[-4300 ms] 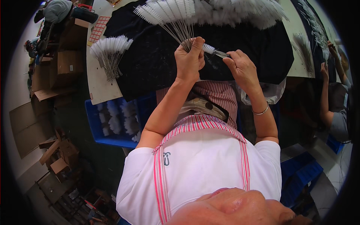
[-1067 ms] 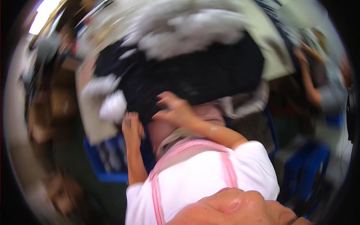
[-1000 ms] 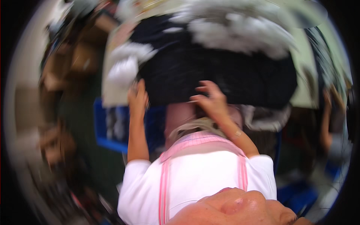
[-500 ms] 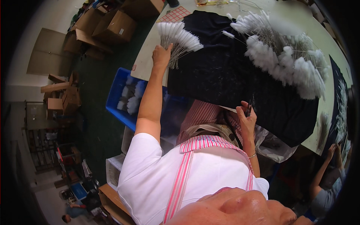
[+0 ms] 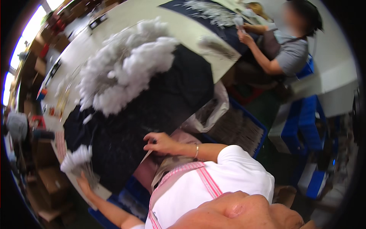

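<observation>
My left hand is at the table's left edge, its fingers closed around the thin stems of a bundle of white fluffy-tipped stems. The tips fan out beyond the hand, over the edge of a black cloth. Close to the cloth's front edge, my right hand is curled with a small black hand tool between thumb and fingers; most of the tool is hidden. A large heap of the same white fluffy stems lies on the far part of the cloth.
A co-worker sits at the right, handling white stems over another dark cloth. A clear plastic bag hangs at the table's edge beside a blue crate of thin grey stems. Blue bins stand farther right.
My view has swung to the right, bringing the co-worker and blue bins into sight. The left hand stays with the bundle at the table's left edge; the right stays near the cloth's front edge.
</observation>
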Demonstrator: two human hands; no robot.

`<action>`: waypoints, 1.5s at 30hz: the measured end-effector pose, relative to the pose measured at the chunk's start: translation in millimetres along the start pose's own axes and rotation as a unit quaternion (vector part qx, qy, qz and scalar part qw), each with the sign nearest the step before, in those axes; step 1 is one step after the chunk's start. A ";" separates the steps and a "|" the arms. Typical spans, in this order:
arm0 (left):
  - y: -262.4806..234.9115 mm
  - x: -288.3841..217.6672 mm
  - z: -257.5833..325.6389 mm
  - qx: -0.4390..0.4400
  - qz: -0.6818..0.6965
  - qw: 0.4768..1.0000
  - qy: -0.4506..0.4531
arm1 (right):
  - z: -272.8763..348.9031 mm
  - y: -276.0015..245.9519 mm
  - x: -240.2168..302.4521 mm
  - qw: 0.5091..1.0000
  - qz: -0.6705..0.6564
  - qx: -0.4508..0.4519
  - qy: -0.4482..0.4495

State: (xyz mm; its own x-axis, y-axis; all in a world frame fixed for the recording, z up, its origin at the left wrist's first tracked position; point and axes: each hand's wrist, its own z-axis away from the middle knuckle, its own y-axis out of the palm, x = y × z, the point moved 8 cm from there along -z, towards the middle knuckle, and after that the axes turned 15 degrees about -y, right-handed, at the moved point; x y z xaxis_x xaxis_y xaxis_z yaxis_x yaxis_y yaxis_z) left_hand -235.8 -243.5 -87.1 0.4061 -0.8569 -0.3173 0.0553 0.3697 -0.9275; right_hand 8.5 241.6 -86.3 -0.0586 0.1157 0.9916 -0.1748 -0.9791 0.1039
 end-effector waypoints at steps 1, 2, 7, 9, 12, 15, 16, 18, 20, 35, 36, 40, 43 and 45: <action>1.5 -6.9 -1.0 -0.002 -0.045 0.999 -0.008 | 0.7 -4.4 -1.7 1.000 -0.002 -0.007 -0.003; 5.8 0.8 -6.5 -0.053 -0.061 0.997 -0.021 | 0.9 -9.4 2.3 0.998 0.029 -0.017 -0.048; 16.4 -28.0 21.8 -0.006 -0.029 0.998 -0.059 | -4.4 -12.8 1.3 0.991 0.069 -0.021 -0.111; 23.3 8.4 -1.4 -0.054 -0.066 0.996 -0.032 | -5.0 -3.3 6.7 0.991 0.066 0.005 -0.112; 35.1 -26.1 8.4 0.004 -0.064 0.998 -0.018 | -3.6 -12.9 2.0 0.993 0.062 -0.009 -0.102; 28.2 -20.7 11.1 -0.075 -0.119 0.990 -0.014 | -3.5 -7.6 -0.4 0.993 0.068 0.001 -0.097; 28.9 -29.0 14.5 -0.074 -0.121 0.990 -0.012 | -3.4 -8.7 -0.3 0.993 0.067 -0.001 -0.095; 24.4 -42.9 26.4 -0.091 -0.125 0.988 -0.016 | -2.3 -9.9 2.7 0.993 0.063 -0.010 -0.099; 22.7 -31.2 23.1 -0.088 -0.087 0.992 -0.037 | -2.2 -6.5 4.2 0.993 0.065 -0.004 -0.100; 36.0 13.7 -13.6 0.069 0.310 0.947 -0.043 | -18.2 -32.0 40.8 0.884 0.413 -0.052 -0.212; 39.3 14.3 -15.1 0.119 0.375 0.918 -0.054 | -24.9 -36.7 41.1 0.853 0.469 -0.066 -0.220; 45.2 20.2 -14.9 0.191 0.423 0.874 -0.141 | -48.6 -51.9 33.4 0.770 0.594 -0.084 -0.216; 41.6 25.3 -16.7 0.183 0.452 0.867 -0.104 | -55.0 -28.4 57.3 0.697 0.651 -0.101 -0.283; 42.0 30.0 -16.5 0.191 0.447 0.866 -0.119 | -68.9 15.5 73.2 0.760 0.558 -0.054 -0.329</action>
State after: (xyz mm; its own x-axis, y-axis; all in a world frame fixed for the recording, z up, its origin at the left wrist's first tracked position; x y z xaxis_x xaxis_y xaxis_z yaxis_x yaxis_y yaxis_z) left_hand -236.4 -259.6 -138.8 0.6163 -0.0844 -0.7830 -0.0999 0.9778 -0.1841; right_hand -66.2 246.5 -17.5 0.2677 -0.9202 0.2856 -0.4592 -0.3825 -0.8017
